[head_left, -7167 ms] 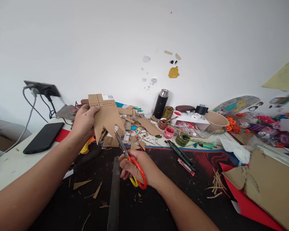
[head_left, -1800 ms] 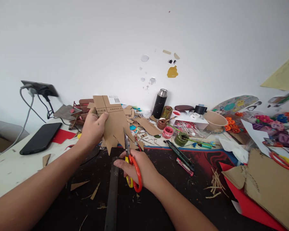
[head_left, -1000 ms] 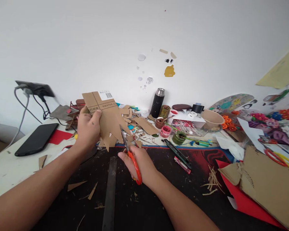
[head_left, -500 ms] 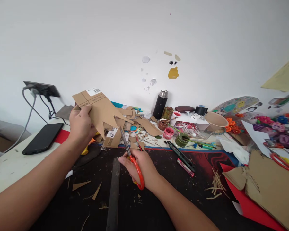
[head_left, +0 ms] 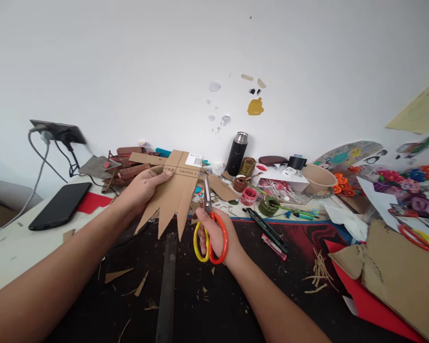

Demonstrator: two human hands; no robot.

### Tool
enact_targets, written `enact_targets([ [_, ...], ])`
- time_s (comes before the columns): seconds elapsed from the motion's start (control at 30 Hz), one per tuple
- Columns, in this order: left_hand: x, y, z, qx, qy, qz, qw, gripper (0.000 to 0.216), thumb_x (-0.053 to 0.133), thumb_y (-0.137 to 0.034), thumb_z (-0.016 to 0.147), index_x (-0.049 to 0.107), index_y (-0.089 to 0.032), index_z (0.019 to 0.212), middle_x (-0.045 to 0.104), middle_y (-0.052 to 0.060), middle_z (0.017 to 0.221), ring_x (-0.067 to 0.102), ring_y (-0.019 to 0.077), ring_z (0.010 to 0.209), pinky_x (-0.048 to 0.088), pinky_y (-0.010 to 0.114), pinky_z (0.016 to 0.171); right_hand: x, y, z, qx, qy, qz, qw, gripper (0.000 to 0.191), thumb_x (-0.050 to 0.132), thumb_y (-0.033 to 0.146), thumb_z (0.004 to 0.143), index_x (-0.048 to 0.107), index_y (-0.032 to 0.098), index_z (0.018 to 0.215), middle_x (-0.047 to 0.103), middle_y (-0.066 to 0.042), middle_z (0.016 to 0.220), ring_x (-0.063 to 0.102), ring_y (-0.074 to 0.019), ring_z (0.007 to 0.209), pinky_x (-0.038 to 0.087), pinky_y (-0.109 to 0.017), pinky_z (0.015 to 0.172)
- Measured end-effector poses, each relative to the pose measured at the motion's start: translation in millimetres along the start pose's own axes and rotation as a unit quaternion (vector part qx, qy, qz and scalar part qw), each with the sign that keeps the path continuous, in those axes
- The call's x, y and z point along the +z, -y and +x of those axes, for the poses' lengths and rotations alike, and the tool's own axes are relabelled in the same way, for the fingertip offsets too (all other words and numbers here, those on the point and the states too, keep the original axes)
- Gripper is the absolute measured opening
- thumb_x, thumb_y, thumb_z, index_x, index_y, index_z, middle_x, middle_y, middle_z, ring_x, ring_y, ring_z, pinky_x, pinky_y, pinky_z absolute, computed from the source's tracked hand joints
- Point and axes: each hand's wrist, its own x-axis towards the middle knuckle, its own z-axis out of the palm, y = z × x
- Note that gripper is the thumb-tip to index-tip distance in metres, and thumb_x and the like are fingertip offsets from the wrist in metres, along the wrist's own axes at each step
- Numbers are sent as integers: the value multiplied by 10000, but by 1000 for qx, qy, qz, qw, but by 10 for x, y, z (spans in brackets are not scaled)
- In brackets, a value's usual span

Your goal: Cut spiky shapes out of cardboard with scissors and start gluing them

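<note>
My left hand (head_left: 143, 188) grips a brown cardboard piece (head_left: 177, 190) with a barcode label on its top edge and long pointed spikes cut along its lower edge. The piece hangs above the dark mat (head_left: 214, 295). My right hand (head_left: 214, 228) holds scissors (head_left: 209, 224) with one orange and one yellow loop. Their blades point up just right of the cardboard, near its right edge, without touching it as far as I can see. A grey metal ruler (head_left: 166, 286) lies on the mat below both hands.
Cardboard scraps (head_left: 214, 183) pile up behind the hands. A black phone (head_left: 60, 205) lies at the left, a black flask (head_left: 238, 153) by the wall. Paint pots (head_left: 250, 195), a utility knife (head_left: 268, 229), a bowl (head_left: 320, 178) and large cardboard on red paper (head_left: 396, 276) fill the right.
The left hand has swung the cardboard right and down, spikes now pointing toward me. The scissors have risen and turned upright beside its right edge; both loops now show.
</note>
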Motion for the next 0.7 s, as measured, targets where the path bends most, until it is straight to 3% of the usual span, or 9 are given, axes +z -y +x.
enact_targets([
  [0.1,55,28,-65,-10,75,14,997,323,862,-363,815,762,-175,1058,808,70,775,758,238,610,637,313,561,-34,18,24,-3,-7,54,998,625,746,817,799,543,231,869,498,96,468,435,-106,309,359,-202,309],
  [0.2,106,65,-119,-24,108,22,994,415,865,-396,832,742,-175,1161,847,117,986,800,257,724,668,345,651,-49,17,32,-9,-2,76,997,585,772,764,820,558,223,878,504,96,472,436,-101,310,360,-195,313],
  [0.3,139,67,-145,-18,106,29,994,462,893,-409,808,738,-173,1173,846,135,1040,811,278,765,684,387,703,-46,14,29,-10,1,79,997,577,776,756,824,554,227,874,516,93,471,441,-102,308,361,-193,313],
  [0.5,139,-7,-148,72,34,12,997,500,887,-490,801,764,-175,1169,844,142,1023,818,325,857,693,454,774,-39,35,28,-19,-17,74,997,622,764,812,792,547,239,897,523,97,473,456,-112,314,380,-203,316],
  [0.7,266,23,-297,58,87,30,994,500,850,-495,860,739,-194,1243,830,144,1131,808,313,887,684,455,800,-17,48,-19,-1,10,31,999,547,766,743,832,533,248,828,526,87,470,472,-124,329,410,-222,336],
])
